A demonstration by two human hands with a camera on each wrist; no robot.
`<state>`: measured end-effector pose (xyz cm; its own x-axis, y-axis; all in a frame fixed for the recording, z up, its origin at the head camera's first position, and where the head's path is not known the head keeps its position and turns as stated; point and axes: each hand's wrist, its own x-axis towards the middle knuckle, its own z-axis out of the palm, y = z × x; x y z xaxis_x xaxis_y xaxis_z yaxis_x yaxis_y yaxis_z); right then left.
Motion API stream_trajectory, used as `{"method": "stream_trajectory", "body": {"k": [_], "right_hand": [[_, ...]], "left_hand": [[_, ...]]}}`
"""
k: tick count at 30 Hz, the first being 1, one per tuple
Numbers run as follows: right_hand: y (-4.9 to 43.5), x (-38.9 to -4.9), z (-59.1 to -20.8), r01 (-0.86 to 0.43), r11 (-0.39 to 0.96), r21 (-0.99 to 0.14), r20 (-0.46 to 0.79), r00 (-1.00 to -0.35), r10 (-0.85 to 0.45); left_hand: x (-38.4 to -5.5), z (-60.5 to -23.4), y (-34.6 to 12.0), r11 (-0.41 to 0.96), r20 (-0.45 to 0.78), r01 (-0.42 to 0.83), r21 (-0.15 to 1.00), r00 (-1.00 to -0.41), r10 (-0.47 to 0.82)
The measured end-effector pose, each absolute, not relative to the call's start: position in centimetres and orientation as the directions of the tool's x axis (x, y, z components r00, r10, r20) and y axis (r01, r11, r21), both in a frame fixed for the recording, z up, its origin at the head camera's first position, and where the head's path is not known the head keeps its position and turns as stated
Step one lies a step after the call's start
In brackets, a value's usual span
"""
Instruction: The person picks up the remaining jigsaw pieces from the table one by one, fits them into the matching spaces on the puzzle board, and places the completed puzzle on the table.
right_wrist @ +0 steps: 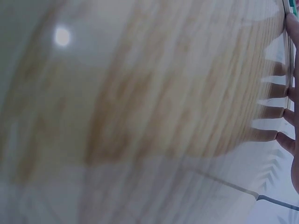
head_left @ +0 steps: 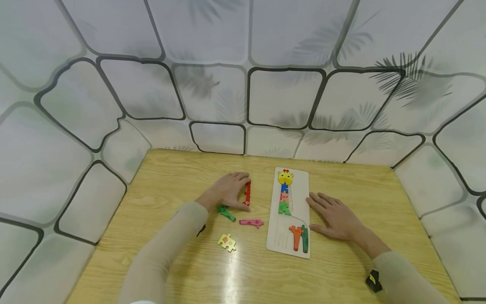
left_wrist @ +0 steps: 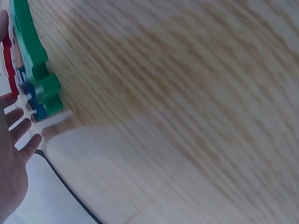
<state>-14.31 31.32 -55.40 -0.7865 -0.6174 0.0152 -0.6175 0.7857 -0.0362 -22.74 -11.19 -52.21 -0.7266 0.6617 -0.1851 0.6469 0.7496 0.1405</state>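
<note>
My left hand (head_left: 229, 190) pinches a red puzzle piece (head_left: 247, 194) by its two ends, between thumb and fingertips. In the left wrist view, a blue piece (left_wrist: 32, 95) and a green piece (left_wrist: 37, 65) lie close to this hand; the head view hides the blue one. A pale giraffe puzzle board (head_left: 279, 236) lies to the right, with a yellow head, blue, pink and green neck pieces, and orange and dark green leg pieces in it. My right hand (head_left: 338, 217) rests spread on the table, its fingertips at the board's right edge.
A pink piece (head_left: 251, 222) and a yellow piece (head_left: 227, 242) lie loose on the wooden table (head_left: 182, 169), left of the board. Patterned white walls (head_left: 216, 95) enclose the table at the back and sides.
</note>
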Motion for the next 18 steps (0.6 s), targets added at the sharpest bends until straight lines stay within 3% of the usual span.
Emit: {"method": "stream_trajectory", "body": {"k": [18], "right_hand": [[31.2,-14.2,-55.1,-0.626,0.780,-0.028,0.029,-0.780,-0.625]], "left_hand": [[-22.0,-51.9,-9.0,0.752,-0.180,0.641,0.154,-0.730,0.659]]}}
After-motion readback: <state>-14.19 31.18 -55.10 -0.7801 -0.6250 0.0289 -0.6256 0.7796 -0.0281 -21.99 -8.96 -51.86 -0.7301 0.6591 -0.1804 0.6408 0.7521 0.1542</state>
